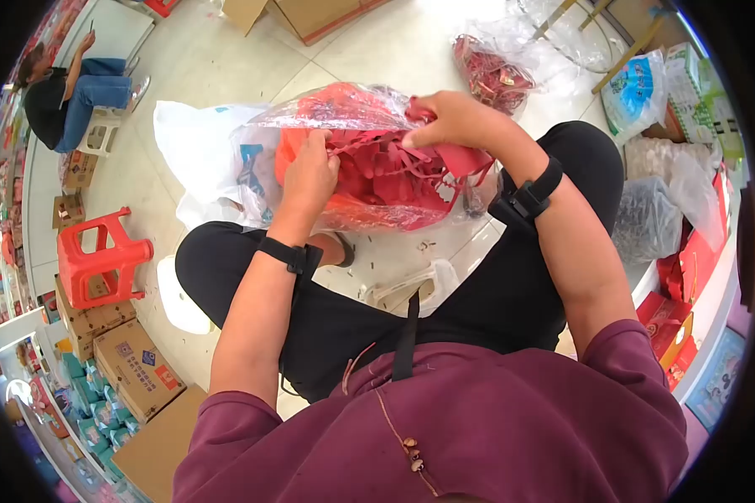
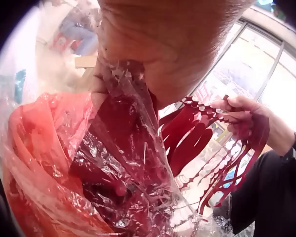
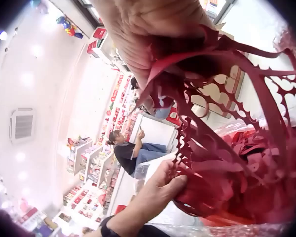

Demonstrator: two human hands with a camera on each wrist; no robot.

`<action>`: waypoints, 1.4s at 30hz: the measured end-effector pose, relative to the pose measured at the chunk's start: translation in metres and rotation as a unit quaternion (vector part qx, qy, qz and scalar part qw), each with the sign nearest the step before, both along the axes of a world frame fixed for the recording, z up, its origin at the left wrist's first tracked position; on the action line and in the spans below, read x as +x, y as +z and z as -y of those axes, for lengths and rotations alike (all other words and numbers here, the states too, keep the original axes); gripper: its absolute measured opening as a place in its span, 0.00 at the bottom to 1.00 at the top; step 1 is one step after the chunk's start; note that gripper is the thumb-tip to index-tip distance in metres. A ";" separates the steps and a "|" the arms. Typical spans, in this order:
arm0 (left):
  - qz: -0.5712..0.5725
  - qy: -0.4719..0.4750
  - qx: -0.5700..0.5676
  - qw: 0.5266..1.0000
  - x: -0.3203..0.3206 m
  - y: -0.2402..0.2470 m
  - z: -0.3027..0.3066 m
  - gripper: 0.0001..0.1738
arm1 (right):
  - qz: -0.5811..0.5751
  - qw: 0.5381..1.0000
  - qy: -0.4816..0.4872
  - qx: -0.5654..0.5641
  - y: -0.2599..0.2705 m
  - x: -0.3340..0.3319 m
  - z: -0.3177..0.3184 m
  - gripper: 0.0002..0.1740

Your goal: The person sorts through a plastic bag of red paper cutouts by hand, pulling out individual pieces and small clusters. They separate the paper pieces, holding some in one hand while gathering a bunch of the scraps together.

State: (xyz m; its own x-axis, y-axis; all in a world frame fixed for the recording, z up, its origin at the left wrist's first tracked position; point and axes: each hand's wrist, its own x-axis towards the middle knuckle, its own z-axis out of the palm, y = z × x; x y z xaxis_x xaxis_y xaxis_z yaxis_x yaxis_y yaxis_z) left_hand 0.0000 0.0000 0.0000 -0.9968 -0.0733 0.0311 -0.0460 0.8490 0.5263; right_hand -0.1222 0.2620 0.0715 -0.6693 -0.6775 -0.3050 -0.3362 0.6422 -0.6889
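Observation:
A clear plastic bag (image 1: 356,220) with an orange-red liner (image 1: 289,151) lies between the person's knees, filled with dark red cut-out sheet scraps (image 1: 377,172). At its left side the left hand (image 1: 310,176) pinches red scrap material; in the left wrist view, clear film (image 2: 138,108) runs up to these fingers. On the far right side the right hand (image 1: 457,121) grips a bunch of red scraps. Thin perforated strips (image 3: 227,96) hang from the right hand in the right wrist view, stretching toward the left hand (image 3: 155,190).
A white plastic bag (image 1: 197,151) sits left of the scraps. Another clear bag of red pieces (image 1: 491,71) lies beyond. A red stool (image 1: 101,256) and cardboard boxes (image 1: 138,369) stand at left. A seated person (image 1: 75,101) is further back. Packed bags (image 1: 650,218) line the right.

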 end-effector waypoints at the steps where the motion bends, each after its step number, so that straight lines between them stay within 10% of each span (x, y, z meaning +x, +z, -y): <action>1: -0.012 -0.004 -0.002 1.000 0.001 0.000 -0.001 0.20 | -0.003 0.999 0.021 0.034 0.000 0.002 0.001 0.27; 17: 0.134 -0.102 0.111 0.980 0.011 0.001 -0.027 0.25 | 0.157 0.964 -0.143 -0.158 -0.029 0.007 0.014 0.21; 23: -0.083 -0.096 0.233 0.964 -0.013 0.007 -0.038 0.19 | 0.218 0.954 -0.126 -0.163 -0.017 0.017 0.022 0.16; 42: -0.087 0.008 0.266 0.960 -0.019 0.000 -0.044 0.05 | 0.180 0.974 -0.087 -0.111 -0.029 0.010 0.029 0.19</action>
State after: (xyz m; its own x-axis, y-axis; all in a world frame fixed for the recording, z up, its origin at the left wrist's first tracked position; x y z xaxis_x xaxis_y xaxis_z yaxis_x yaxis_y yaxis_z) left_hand -0.0194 0.0438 -0.0003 -0.9785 -0.1403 0.1510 0.0709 0.4584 0.8859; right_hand -0.1122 0.2333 0.0424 -0.6566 -0.6399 -0.3992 0.0528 0.4890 -0.8707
